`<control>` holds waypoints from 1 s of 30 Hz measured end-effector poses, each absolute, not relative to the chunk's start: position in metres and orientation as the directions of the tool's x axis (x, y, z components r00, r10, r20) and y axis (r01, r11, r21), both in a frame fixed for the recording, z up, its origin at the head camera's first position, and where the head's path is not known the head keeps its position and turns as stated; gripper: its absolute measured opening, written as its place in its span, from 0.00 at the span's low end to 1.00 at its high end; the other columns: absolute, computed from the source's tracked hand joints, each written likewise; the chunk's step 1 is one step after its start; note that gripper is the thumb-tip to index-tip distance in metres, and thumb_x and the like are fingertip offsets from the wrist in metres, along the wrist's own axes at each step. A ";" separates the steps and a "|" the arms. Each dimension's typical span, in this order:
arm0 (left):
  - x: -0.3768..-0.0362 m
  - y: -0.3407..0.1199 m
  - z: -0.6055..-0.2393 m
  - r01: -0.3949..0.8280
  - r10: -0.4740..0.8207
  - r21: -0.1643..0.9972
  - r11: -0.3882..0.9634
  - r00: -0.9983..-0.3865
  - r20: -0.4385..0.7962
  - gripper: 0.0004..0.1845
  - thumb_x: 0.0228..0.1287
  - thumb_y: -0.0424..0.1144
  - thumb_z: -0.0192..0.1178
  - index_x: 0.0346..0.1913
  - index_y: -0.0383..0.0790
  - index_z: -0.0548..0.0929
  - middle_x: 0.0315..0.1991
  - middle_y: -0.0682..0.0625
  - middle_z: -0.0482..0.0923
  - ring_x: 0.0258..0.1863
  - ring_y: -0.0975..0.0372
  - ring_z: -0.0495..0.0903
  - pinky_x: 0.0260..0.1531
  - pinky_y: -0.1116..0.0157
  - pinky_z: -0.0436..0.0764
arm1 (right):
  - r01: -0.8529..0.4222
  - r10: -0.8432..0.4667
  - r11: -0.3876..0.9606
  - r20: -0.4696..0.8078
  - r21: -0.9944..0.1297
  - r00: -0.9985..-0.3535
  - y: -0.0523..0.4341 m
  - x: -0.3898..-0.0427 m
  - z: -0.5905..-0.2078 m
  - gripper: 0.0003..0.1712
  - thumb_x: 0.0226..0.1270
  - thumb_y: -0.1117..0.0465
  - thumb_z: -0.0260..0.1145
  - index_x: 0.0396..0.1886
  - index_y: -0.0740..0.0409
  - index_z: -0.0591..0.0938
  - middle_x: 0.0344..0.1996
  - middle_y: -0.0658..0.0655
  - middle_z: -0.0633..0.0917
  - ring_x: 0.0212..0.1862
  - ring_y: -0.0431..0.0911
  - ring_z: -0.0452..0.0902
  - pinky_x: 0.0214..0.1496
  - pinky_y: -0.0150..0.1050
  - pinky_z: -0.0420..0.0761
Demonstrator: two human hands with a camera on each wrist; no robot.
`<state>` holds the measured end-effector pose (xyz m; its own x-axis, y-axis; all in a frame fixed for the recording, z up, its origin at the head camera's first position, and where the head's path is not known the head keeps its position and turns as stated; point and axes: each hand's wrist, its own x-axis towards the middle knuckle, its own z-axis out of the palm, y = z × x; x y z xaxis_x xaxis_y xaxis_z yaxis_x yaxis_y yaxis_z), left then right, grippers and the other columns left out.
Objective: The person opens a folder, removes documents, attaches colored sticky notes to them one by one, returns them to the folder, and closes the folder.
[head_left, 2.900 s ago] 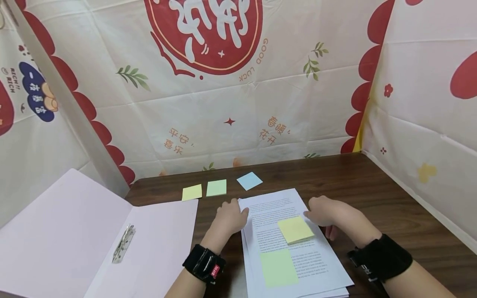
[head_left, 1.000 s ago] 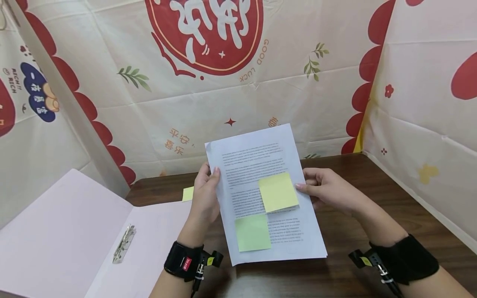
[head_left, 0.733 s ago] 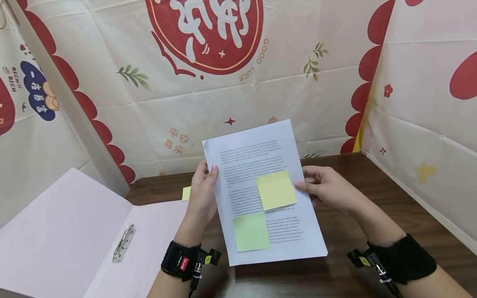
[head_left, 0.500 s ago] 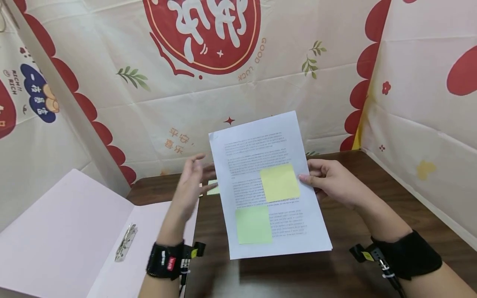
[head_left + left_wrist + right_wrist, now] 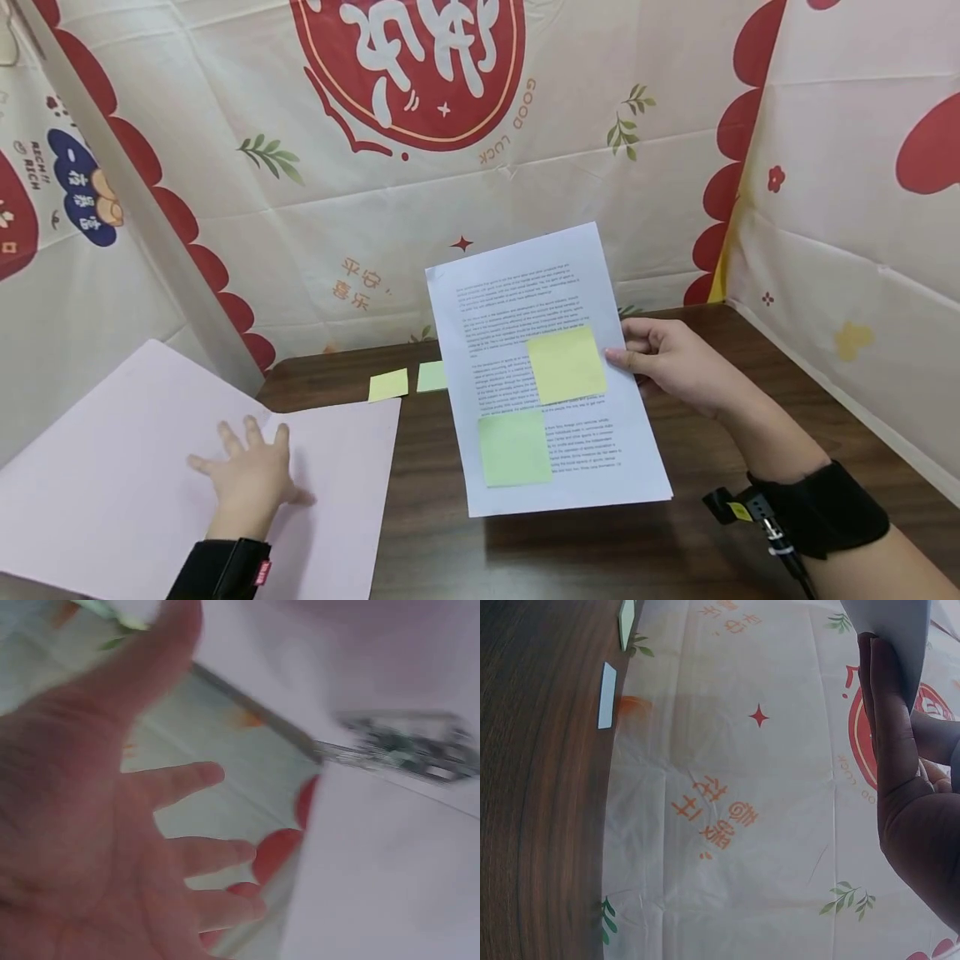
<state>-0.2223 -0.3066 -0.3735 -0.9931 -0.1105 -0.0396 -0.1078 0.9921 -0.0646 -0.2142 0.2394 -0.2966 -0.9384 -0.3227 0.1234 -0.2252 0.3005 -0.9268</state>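
My right hand (image 5: 678, 362) pinches the right edge of a stack of printed paper (image 5: 517, 308), thumb in front and fingers behind, holding it tilted above the table. A yellow sticky note (image 5: 567, 365) and a green sticky note (image 5: 515, 448) are on the top sheet. At the left, my left hand (image 5: 251, 475) is spread with fingers apart over the opened pale lilac folder (image 5: 345, 475). Whether it touches the folder I cannot tell. In the head view this hand hides the metal clip, but the left wrist view shows the clip (image 5: 412, 742), blurred.
On the brown wooden table (image 5: 427, 550), a yellow note pad (image 5: 388, 385) and a green note pad (image 5: 431, 377) lie behind the folder. A blue note pad (image 5: 607, 696) appears in the right wrist view. Printed cloth walls (image 5: 375, 217) enclose the table's back and sides.
Both hands lifted the paper stack off the table. My left hand then let go and moved left over the folder. The right hand kept the stack, raising it slightly.
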 end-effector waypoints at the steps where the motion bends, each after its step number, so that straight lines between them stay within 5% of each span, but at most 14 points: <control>1: -0.220 -0.312 -0.377 -0.124 -0.128 -0.063 0.990 -0.990 -0.064 0.71 0.35 0.69 0.84 0.79 0.33 0.64 0.76 0.12 0.45 0.75 0.13 0.37 0.56 0.08 0.48 | -0.225 -0.327 0.301 0.121 -0.927 -0.937 0.240 -0.214 -0.297 0.31 0.77 0.58 0.69 0.73 0.66 0.73 0.57 0.69 0.89 0.45 0.55 0.94 0.47 0.51 0.92; 6: -0.201 -0.318 -0.388 -0.198 -0.191 0.019 0.980 -0.963 -0.193 0.83 0.25 0.81 0.79 0.82 0.32 0.56 0.76 0.09 0.37 0.72 0.09 0.32 0.48 0.06 0.48 | -0.210 -0.322 0.327 0.100 -0.921 -0.941 0.240 -0.216 -0.296 0.28 0.78 0.58 0.68 0.71 0.64 0.75 0.55 0.68 0.90 0.44 0.55 0.94 0.47 0.50 0.93; 14: -0.176 -0.283 -0.395 -0.255 -0.205 0.094 0.962 -0.909 -0.362 0.86 0.29 0.85 0.74 0.85 0.35 0.49 0.72 0.05 0.39 0.64 0.02 0.38 0.43 0.09 0.62 | -0.207 -0.311 0.350 0.095 -0.913 -0.946 0.246 -0.215 -0.291 0.29 0.78 0.57 0.68 0.72 0.63 0.75 0.55 0.67 0.90 0.43 0.56 0.94 0.45 0.51 0.93; 21: -0.153 -0.236 -0.410 -0.086 -0.062 0.069 0.994 -0.955 -0.291 0.83 0.39 0.87 0.68 0.83 0.27 0.50 0.64 0.09 0.68 0.62 0.11 0.66 0.48 0.15 0.70 | -0.212 -0.342 0.340 0.090 -0.916 -0.935 0.246 -0.209 -0.288 0.30 0.78 0.57 0.69 0.73 0.65 0.74 0.56 0.67 0.90 0.44 0.55 0.94 0.46 0.50 0.93; 30: -0.155 -0.144 -0.415 0.021 0.038 0.130 0.991 -0.990 -0.132 0.74 0.41 0.78 0.76 0.82 0.30 0.60 0.60 0.27 0.84 0.65 0.20 0.74 0.43 0.17 0.74 | 0.008 -0.448 0.317 -0.158 -0.948 -0.880 0.228 -0.206 -0.327 0.25 0.80 0.61 0.64 0.66 0.76 0.75 0.47 0.65 0.92 0.43 0.55 0.93 0.44 0.51 0.93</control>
